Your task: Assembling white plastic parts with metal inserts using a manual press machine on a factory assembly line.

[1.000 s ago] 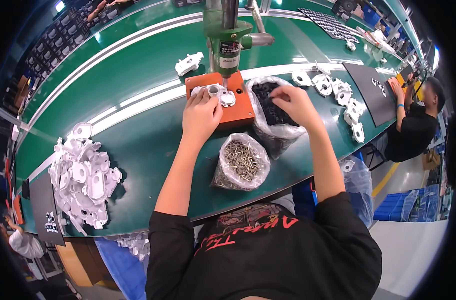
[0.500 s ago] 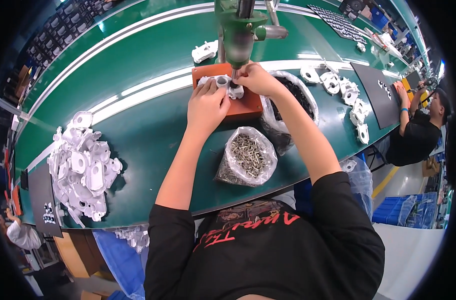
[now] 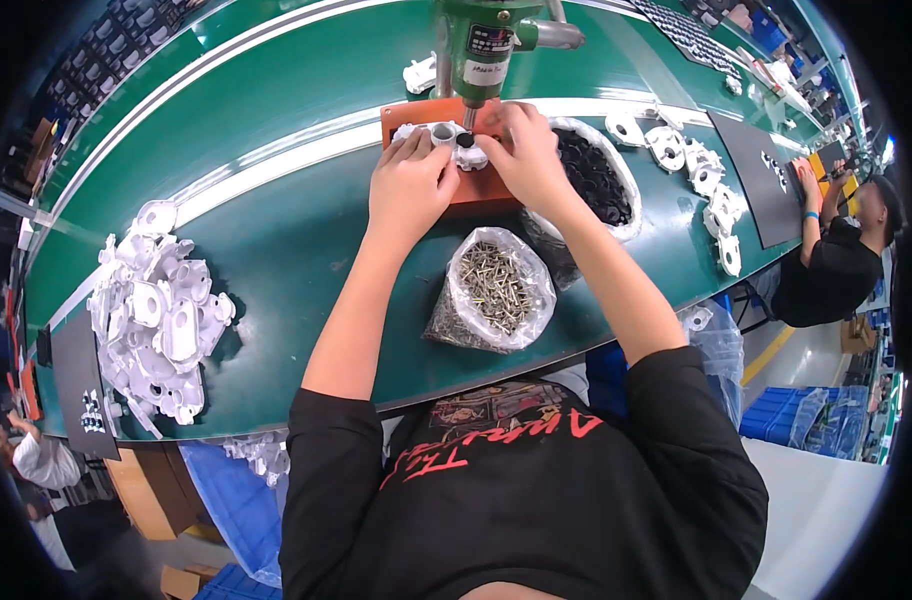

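On the orange base (image 3: 454, 188) of a green press (image 3: 481, 45) lies a white plastic housing (image 3: 471, 157) with round openings. A small black round piece (image 3: 464, 140) sits at its right part, just under the metal spindle (image 3: 470, 117). My left hand (image 3: 408, 185) grips the left side of the housing, fingers over the top and thumb along the near edge. At the housing's right end is my right hand (image 3: 531, 160), its thumb reaching toward the part and its fingers apart and partly blurred. I see nothing held in it.
An open bag of metal pins (image 3: 494, 285) stands near me; a bag of black pieces (image 3: 591, 180) is right of the press. White housings form a pile (image 3: 166, 320) at left and a row (image 3: 704, 168) at right. A co-worker (image 3: 836, 260) sits far right.
My right hand has drawn back rightward from the spindle and its fingers have spread, baring the black piece. My left hand stays on the housing. The whole view has shifted slightly.
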{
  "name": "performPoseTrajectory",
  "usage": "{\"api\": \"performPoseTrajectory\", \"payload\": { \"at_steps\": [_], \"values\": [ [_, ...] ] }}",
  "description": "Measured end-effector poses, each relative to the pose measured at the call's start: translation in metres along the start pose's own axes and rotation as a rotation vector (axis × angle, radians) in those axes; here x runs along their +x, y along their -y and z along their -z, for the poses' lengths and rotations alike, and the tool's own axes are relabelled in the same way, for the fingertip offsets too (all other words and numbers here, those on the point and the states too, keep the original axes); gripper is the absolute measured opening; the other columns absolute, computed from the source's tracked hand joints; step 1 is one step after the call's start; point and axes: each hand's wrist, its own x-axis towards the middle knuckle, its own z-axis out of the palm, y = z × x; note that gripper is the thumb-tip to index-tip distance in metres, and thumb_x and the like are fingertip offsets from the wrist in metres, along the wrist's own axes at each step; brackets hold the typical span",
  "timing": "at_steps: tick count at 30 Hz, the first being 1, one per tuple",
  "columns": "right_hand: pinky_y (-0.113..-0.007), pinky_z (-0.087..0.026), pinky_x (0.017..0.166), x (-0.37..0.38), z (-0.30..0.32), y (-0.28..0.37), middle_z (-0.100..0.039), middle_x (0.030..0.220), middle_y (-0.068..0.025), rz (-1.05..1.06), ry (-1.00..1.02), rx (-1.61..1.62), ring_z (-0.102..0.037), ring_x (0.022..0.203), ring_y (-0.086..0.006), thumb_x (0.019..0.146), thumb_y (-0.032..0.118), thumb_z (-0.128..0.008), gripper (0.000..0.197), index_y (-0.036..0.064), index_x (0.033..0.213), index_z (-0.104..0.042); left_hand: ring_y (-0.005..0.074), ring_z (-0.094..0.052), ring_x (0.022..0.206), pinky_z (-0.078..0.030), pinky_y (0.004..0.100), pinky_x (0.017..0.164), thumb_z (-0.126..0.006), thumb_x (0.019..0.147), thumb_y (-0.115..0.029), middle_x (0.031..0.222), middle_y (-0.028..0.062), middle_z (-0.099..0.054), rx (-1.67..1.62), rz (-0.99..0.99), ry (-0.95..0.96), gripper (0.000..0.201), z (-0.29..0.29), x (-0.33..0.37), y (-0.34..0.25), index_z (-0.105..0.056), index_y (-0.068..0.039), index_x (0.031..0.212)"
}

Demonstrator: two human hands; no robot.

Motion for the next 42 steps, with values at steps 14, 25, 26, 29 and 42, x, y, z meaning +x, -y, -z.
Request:
{"api": "performPoseTrajectory", "payload": {
  "at_steps": [14,25,26,29,42],
  "values": [
    [-0.036,-0.044,0.074,-0.085,0.083,0.055,-0.054,0.08,-0.0054,0.298,0.566,-0.019,-0.052,0.082,-0.0247,0.066,0.006,-0.07,0.012,0.0043,0.074,-0.062,0.0292,-0.063,0.095,-0.049,0.0401,0.083,-0.06,0.076,-0.012,0.089,0.0144,-0.066,0.006,-0.025,-0.048,0.01,-0.004,-0.002,0.005,-0.062,-0.003,0.077],
    [-0.034,-0.043,0.073,-0.086,0.089,0.07,-0.054,0.08,-0.0041,0.316,0.577,0.079,-0.052,0.082,-0.0237,0.064,0.005,-0.071,0.014,0.0051,0.077,-0.065,0.0292,-0.063,0.088,-0.049,0.0393,0.08,-0.061,0.075,-0.013,0.086,0.0141,-0.065,0.003,-0.006,-0.031,0.011,-0.002,-0.002,0.004,-0.06,-0.002,0.073],
    [-0.034,-0.043,0.072,-0.087,0.087,0.072,-0.053,0.08,-0.0043,0.348,0.582,0.1,-0.051,0.081,-0.0237,0.064,0.005,-0.071,0.014,0.0052,0.077,-0.065,0.0292,-0.063,0.088,-0.049,0.0393,0.08,-0.061,0.075,-0.013,0.086,0.0141,-0.065,0.002,-0.003,-0.03,0.011,-0.002,-0.002,0.004,-0.06,-0.002,0.073],
    [-0.034,-0.043,0.072,-0.089,0.08,0.075,-0.053,0.079,-0.0045,0.389,0.583,0.092,-0.051,0.08,-0.0236,0.065,0.005,-0.07,0.014,0.005,0.077,-0.065,0.0291,-0.063,0.085,-0.049,0.0388,0.08,-0.061,0.074,-0.012,0.084,0.0133,-0.065,-0.003,-0.005,-0.066,0.01,0.0,-0.001,0.002,-0.059,-0.003,0.072],
    [-0.033,-0.04,0.069,-0.092,0.068,0.074,-0.051,0.078,-0.003,0.509,0.582,-0.061,-0.051,0.08,-0.0207,0.064,0.009,-0.069,0.013,0.0054,0.076,-0.064,0.0281,-0.063,0.081,-0.049,0.038,0.08,-0.061,0.074,-0.012,0.082,0.0122,-0.065,-0.004,-0.01,-0.073,0.009,0.0,-0.002,0.002,-0.059,-0.003,0.072]
  ]
}}
